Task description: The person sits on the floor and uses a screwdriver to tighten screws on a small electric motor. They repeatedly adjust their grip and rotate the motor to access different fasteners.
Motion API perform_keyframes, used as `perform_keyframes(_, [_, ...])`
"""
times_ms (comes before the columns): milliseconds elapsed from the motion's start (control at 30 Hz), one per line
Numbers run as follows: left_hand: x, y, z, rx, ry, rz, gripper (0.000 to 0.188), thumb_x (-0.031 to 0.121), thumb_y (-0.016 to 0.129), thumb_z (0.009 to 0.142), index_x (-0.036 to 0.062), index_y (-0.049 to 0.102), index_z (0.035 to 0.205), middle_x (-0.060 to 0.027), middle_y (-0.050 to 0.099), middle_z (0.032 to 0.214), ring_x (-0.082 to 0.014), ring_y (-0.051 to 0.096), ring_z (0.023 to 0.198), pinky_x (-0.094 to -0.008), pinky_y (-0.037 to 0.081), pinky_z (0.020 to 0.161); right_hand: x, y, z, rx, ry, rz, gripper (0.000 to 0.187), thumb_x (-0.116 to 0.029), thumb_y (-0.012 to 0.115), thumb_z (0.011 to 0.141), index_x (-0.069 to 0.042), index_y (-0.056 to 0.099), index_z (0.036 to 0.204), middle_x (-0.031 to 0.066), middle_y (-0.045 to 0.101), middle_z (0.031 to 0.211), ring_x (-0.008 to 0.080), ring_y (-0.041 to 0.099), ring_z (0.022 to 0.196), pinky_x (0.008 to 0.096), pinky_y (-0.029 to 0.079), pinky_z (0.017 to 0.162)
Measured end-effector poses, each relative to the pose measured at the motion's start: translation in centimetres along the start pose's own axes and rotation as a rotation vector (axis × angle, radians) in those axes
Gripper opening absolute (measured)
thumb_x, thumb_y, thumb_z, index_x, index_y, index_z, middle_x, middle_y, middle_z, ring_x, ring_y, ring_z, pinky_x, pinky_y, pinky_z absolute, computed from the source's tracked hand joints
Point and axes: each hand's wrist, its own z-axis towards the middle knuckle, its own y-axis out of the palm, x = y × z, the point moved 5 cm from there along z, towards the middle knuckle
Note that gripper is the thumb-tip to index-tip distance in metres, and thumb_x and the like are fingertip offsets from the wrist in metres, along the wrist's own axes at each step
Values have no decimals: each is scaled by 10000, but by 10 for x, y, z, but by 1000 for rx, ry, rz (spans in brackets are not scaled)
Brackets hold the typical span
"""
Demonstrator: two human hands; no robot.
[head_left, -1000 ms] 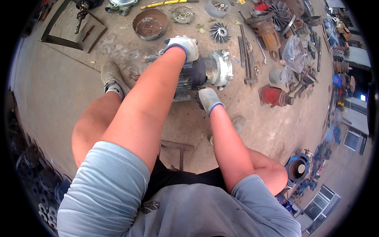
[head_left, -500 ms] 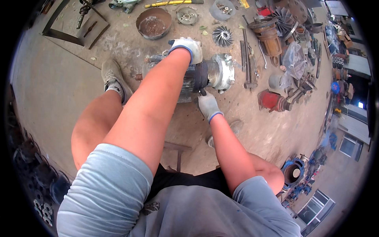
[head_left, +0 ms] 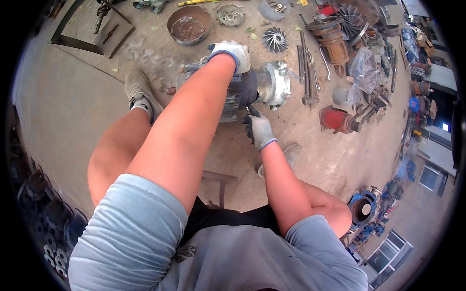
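My gloved left hand [head_left: 237, 54] rests on the far side of the finned motor [head_left: 247, 87]; I cannot tell its grip. My right hand [head_left: 260, 128] has curled fingers at the near edge, any grasp unclear. The motor lies on the floor [head_left: 315, 160], near a bladed impeller [head_left: 275, 40].

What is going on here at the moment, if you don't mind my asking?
A person in gloves is handling a dark finned motor on the ground. Their left hand is over its top, and the right hand is at its near edge, close to the silvery end; whether those fingers hold anything small is hard to tell. A bladed wheel and a rusty pan lie beyond the motor, with a red part to the right.
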Motion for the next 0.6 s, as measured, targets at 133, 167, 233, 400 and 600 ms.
perform_keyframes(133, [0,-5,-7,-3,0,-29,591,336,554,982,115,597,1528,-213,592,1571,-390,564,1460,-513,440,1215,-17,-6,-18,53,114,-23,458,-206,525,1082,-200,644,1525,37,715,844,104,512,564,301,403,489])
perform_keyframes(167, [5,-9,-10,-10,9,-46,598,298,538,970,111,603,1534,-206,588,1582,-388,558,1469,-521,433,1225,-13,-8,-17,50,135,-9,454,-212,528,1079,-200,649,1517,36,713,844,104,510,562,302,405,488])
perform_keyframes(233, [9,-12,-15,4,-7,-55,590,305,538,971,112,615,1523,-211,590,1578,-384,560,1469,-526,426,1228,-8,-6,-13,25,173,15,447,-223,533,1075,-200,659,1503,34,707,845,104,507,558,303,409,485])
perform_keyframes(400, [-6,9,10,4,62,32,583,309,543,971,110,628,1513,-214,594,1572,-385,569,1461,-528,449,1211,-9,2,-12,-2,161,38,464,-213,554,1038,-216,673,1487,39,713,842,111,508,562,305,413,490])
perform_keyframes(600, [-5,6,6,34,26,-6,573,312,548,971,114,645,1500,-205,590,1580,-387,576,1454,-520,464,1201,-18,7,-16,22,138,10,430,-218,569,1034,-208,687,1447,29,711,860,112,496,570,300,399,492])
